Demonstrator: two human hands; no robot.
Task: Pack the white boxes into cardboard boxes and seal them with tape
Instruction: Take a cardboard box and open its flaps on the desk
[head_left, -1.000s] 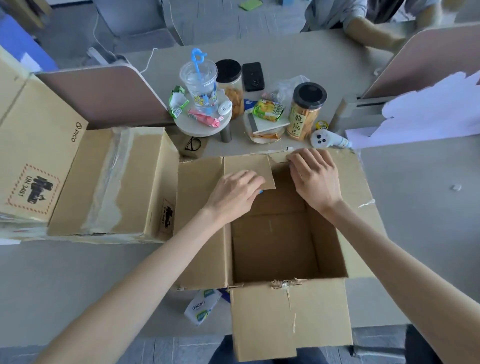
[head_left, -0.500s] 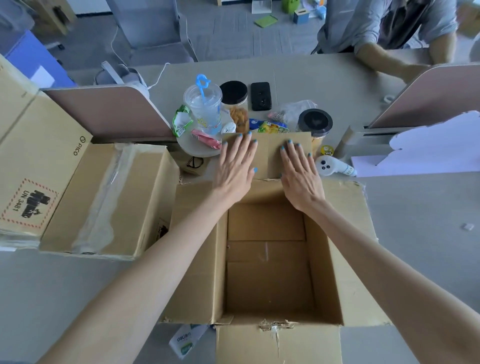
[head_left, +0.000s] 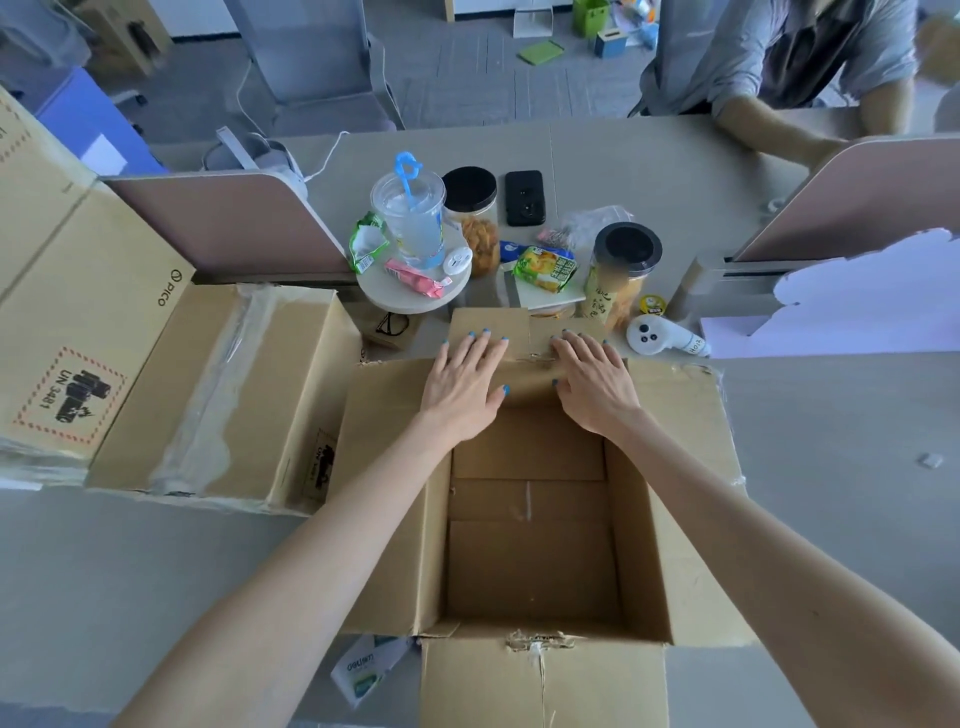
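Note:
An open cardboard box (head_left: 670, 530) stands in front of me on the grey table, its inside empty and its flaps spread outward. My left hand (head_left: 465, 382) and my right hand (head_left: 592, 382) lie flat, fingers straight, on the far flap (head_left: 524, 332) and press it outward over the box's far edge. A second cardboard box (head_left: 218, 384), taped and lying on its side, sits to the left. A small white packet with green print (head_left: 366, 670) lies under the near-left corner of the open box.
Behind the box stand a plastic cup with a blue straw (head_left: 410, 218), two black-lidded jars (head_left: 621, 270), snack packets, a phone (head_left: 524, 197) and a white controller (head_left: 665, 336). Pink desk dividers (head_left: 228, 223) flank the cluster. Another person sits at the far right.
The far flap, lifted inward a second ago, has been pushed outward and down. Both hands went from curled on the flap to lying flat on it.

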